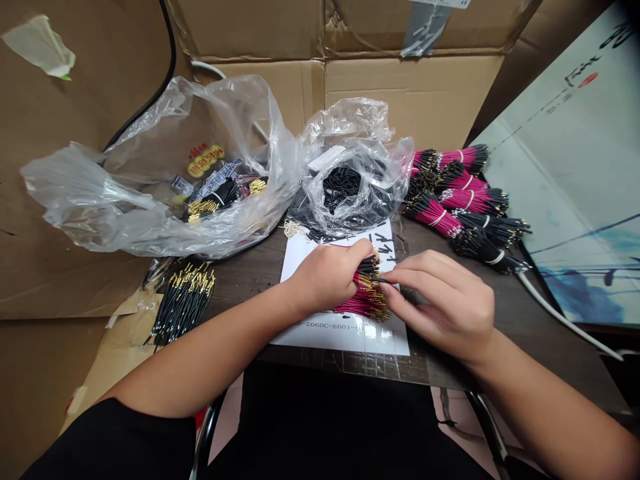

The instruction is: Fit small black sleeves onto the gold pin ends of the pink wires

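My left hand (330, 273) is closed around a bundle of pink wires (367, 303) with gold metal ends, lying over a white printed sheet (345, 340). Some wire ends near the thumb have black sleeves on them. My right hand (445, 303) pinches a thin black sleeve (379, 279) between thumb and fingertips, right at the gold ends of the bundle. Whether the sleeve sits on a wire end is too small to tell. Several loose black sleeves (384, 243) lie on the sheet beyond my hands.
Behind the sheet stands an open plastic bag of black sleeves (343, 189). A larger clear bag (140, 217) with wire bundles is at left. Tied pink and black bundles (467, 200) are piled at right. Black wires (185, 300) with gold ends lie at the left edge. Cardboard (400, 93) walls the back.
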`<state>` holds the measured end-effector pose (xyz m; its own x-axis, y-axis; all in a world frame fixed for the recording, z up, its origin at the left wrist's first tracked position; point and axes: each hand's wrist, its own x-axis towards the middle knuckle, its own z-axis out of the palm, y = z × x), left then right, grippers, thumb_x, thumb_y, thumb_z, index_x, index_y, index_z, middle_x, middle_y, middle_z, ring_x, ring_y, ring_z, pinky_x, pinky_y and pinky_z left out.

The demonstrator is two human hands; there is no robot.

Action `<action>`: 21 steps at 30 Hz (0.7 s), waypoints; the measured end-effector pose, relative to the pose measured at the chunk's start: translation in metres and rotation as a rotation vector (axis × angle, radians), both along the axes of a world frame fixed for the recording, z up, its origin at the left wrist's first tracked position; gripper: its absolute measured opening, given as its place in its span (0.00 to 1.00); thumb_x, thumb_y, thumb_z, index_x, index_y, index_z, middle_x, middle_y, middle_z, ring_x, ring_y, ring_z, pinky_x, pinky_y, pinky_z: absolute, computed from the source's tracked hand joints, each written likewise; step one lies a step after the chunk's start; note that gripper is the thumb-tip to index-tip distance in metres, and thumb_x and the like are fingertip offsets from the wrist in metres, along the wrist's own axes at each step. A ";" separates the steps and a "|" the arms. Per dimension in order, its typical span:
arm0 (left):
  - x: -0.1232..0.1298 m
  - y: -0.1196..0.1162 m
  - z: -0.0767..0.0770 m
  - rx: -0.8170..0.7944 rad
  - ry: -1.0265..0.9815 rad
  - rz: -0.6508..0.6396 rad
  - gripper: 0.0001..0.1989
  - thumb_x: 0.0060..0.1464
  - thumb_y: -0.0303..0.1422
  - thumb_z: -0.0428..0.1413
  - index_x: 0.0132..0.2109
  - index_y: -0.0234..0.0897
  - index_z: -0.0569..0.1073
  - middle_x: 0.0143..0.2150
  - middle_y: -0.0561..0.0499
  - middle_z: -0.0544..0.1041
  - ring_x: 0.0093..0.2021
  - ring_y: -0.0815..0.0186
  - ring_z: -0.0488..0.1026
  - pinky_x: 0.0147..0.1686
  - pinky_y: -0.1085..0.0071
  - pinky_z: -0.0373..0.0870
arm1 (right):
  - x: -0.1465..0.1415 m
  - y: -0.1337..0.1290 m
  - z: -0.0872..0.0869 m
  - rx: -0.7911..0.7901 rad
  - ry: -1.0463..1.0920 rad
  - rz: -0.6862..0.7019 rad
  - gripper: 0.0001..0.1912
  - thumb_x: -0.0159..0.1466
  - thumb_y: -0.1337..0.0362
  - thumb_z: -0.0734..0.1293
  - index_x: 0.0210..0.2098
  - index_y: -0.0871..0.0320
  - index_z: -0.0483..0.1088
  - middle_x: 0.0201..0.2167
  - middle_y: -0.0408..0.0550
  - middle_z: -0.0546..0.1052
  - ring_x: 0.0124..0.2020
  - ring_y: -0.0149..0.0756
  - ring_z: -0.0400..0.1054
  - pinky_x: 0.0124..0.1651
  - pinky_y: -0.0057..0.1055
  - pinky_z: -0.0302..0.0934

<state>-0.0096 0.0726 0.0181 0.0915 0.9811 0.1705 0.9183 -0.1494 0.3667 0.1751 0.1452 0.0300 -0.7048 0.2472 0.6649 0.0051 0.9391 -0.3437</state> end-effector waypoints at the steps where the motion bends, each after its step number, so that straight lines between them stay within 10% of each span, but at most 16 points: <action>1: 0.000 0.000 0.000 -0.003 0.016 0.003 0.11 0.56 0.33 0.50 0.47 0.39 0.67 0.35 0.51 0.79 0.35 0.60 0.78 0.30 0.71 0.66 | 0.000 0.000 0.000 0.006 -0.006 0.005 0.15 0.53 0.75 0.72 0.41 0.61 0.73 0.33 0.50 0.77 0.35 0.35 0.70 0.41 0.35 0.68; 21: -0.001 0.001 0.003 -0.038 0.163 0.009 0.11 0.56 0.33 0.48 0.46 0.39 0.67 0.32 0.50 0.79 0.32 0.59 0.77 0.27 0.71 0.65 | 0.005 0.006 -0.002 0.117 -0.087 0.066 0.15 0.55 0.75 0.70 0.42 0.63 0.72 0.35 0.51 0.76 0.35 0.35 0.68 0.39 0.34 0.67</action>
